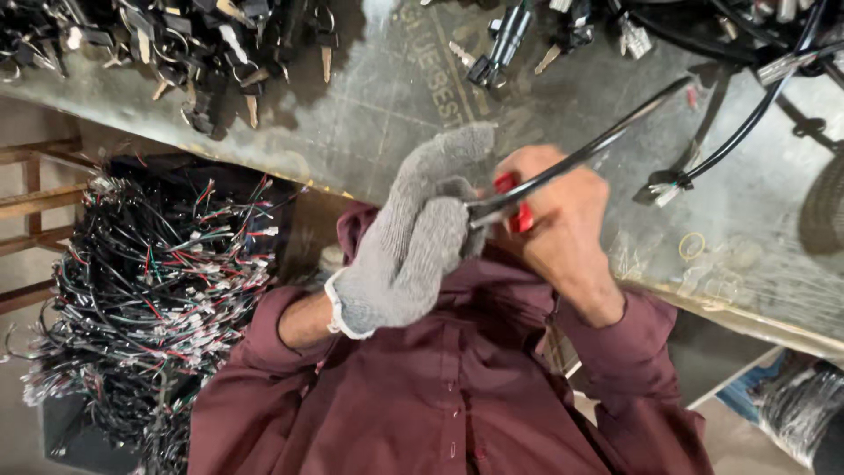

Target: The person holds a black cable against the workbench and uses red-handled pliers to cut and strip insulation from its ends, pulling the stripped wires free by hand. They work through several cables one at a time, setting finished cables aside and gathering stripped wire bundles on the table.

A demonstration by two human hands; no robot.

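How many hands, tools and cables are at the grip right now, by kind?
left hand, grey-gloved: 1
right hand, bare: 1
red-handled tool: 1
black cable held in the hands: 1
Total: 4

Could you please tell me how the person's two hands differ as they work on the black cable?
The left hand wears a grey knitted glove; the right hand is bare. The left hand pinches the black cable at its near end, while the right hand grips a red-handled tool. Both meet close together above the grey workbench, in maroon sleeves.
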